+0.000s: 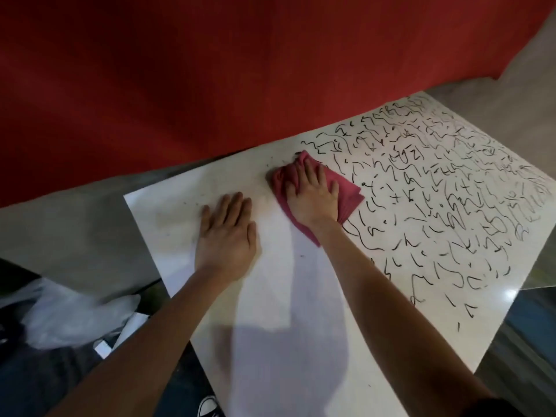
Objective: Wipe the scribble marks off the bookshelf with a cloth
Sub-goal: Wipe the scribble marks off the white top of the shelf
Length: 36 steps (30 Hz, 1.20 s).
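A white bookshelf panel (270,296) lies flat below me. Black scribble marks (436,191) cover its right half, while the left half shows only faint specks. A folded pink cloth (349,197) lies at the left edge of the scribbled area, near the panel's far edge. My right hand (311,194) presses flat on the cloth, fingers spread and pointing away from me. Flat on the bare white surface to the cloth's left rests my left hand (227,236), fingers straight, holding nothing.
A red wall (210,70) rises behind the panel. Grey floor (75,230) surrounds it. A crumpled clear plastic bag (75,314) and white scraps lie at the lower left. A black-and-white shoe (209,406) shows at the bottom edge.
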### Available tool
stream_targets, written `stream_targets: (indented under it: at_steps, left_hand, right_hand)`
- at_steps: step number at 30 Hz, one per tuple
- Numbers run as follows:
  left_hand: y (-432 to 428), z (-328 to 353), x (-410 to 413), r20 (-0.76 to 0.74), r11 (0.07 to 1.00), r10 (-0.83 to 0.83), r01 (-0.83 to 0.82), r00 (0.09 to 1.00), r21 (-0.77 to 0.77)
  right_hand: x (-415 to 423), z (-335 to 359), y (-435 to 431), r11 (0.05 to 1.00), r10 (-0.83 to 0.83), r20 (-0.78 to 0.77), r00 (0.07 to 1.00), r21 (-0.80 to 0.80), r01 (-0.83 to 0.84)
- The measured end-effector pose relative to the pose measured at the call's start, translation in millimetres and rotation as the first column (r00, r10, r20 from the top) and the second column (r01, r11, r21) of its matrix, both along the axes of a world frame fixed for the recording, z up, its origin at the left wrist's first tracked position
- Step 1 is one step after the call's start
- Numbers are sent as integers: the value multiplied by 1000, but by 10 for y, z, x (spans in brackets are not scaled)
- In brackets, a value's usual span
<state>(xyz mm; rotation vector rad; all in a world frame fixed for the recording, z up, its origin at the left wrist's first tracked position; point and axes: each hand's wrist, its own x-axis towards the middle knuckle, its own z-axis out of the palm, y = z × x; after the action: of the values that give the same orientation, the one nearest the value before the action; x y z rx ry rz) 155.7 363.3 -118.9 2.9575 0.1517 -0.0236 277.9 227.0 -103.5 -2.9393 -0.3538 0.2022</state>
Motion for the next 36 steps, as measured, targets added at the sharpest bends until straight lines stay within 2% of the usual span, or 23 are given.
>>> stream_targets:
  at_steps: [2, 4, 6, 8, 12, 15, 21, 23, 26, 31, 36]
  left_hand:
    - [-8, 11, -16, 13, 1000, -2, 2, 1000, -10]
    - [-17, -43, -22, 81, 1000, 0, -1, 997, 8]
    - [-4, -53, -7, 103, 1000, 7, -8, 995, 3]
    - [-17, -10, -10, 106, 1000, 13, -13, 994, -1]
    - [-35, -18, 12, 114, 1000, 3, -4, 994, 5]
    - [-28, -26, 21, 116, 1000, 4, -5, 993, 6]
    - [-14, -19, 26, 84, 999, 0, -3, 996, 41]
    - [-2, -2, 17, 75, 999, 0, -3, 997, 39]
    - [5, -28, 19, 119, 999, 5, -11, 993, 47]
    - [2, -83, 40, 165, 1000, 1, -6, 986, 29]
    - [-3, -105, 78, 206, 999, 22, -31, 978, 39]
  right_hand:
    - [-491, -36, -48, 999, 37, 23, 999, 29, -37]
    - [-1078, -53, -149, 995, 74, 119, 990, 51, -81]
    - [-1495, -104, -282, 995, 90, 218, 972, 17, -96]
    - [-1668, -142, -374, 995, 95, 223, 970, -13, -95]
    - [-1381, -53, -314, 997, 82, 176, 981, -32, -77]
    - [-810, 7, -178, 997, 78, 40, 996, -3, -78]
    - [239, 29, 5, 999, 31, -21, 999, -43, -32]
    - [200, 14, 17, 1000, 11, -20, 1000, -27, -12]
    - [-297, 12, -33, 999, 50, 10, 999, 7, -50]
    - [-1394, -86, -256, 989, 115, 235, 965, 62, -133]
    - [-895, 26, -107, 991, 110, 115, 987, 59, -117]
